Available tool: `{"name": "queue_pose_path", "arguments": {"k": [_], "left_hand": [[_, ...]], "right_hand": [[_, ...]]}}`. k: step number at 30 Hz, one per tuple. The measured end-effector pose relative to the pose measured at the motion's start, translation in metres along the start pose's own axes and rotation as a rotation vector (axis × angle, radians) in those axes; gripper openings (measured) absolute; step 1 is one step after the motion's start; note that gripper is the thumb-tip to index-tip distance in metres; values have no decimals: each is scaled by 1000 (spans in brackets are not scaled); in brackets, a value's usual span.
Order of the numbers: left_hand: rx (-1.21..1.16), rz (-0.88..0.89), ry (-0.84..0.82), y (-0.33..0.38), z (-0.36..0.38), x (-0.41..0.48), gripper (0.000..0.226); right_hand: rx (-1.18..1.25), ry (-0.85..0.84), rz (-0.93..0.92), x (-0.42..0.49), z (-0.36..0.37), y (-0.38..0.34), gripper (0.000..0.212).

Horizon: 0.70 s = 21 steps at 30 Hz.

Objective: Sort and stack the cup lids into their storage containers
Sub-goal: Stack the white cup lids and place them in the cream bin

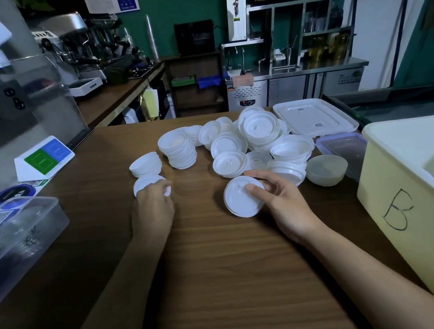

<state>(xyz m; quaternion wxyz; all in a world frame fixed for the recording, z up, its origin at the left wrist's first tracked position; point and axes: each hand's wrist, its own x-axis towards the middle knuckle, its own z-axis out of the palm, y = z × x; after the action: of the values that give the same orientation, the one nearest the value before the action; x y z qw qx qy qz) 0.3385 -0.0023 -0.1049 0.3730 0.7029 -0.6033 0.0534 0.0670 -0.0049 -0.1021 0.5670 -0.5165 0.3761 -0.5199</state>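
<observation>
A heap of white cup lids (256,144) lies on the wooden counter (221,271), with a neat stack (178,151) at its left and a smaller stack (145,164) further left. My right hand (282,205) holds one white lid (241,202) tilted just above the counter, thumb on its top. My left hand (153,208) grips a small stack of lids (143,184) in front of the smaller stack. A yellow bin marked "B" (407,198) stands at the right. A clear plastic container (20,238) sits at the left.
A white container lid (312,116) and a clear box with a blue-rimmed lid (342,148) lie behind the heap at the right. Translucent bowls (326,170) sit beside them. A white QR stand (43,157) is at the left. Coffee machines stand on the counters behind.
</observation>
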Motion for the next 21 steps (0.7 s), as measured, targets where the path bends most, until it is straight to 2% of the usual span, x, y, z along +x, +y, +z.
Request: {"name": "queue_pose_path", "arguments": {"k": [4,8,11,14,21], "left_hand": [[-219,180,-104,24,5,-10,32],[-207,347,-205,31,6,-14,33],[-158,295,-201,28,0,-12,33],[-210,254,-239,31,-2,-12,33],[-723,-36,-289,54,-14,-12,35]], "right_hand": [[1,10,-4,1,0,1,32],[0,34,-9,3,-1,2,30],[10,35,-8,4,-3,4,33],[4,25,-22,4,-4,5,47],[-27,43,-49,3,-4,5,39]]}}
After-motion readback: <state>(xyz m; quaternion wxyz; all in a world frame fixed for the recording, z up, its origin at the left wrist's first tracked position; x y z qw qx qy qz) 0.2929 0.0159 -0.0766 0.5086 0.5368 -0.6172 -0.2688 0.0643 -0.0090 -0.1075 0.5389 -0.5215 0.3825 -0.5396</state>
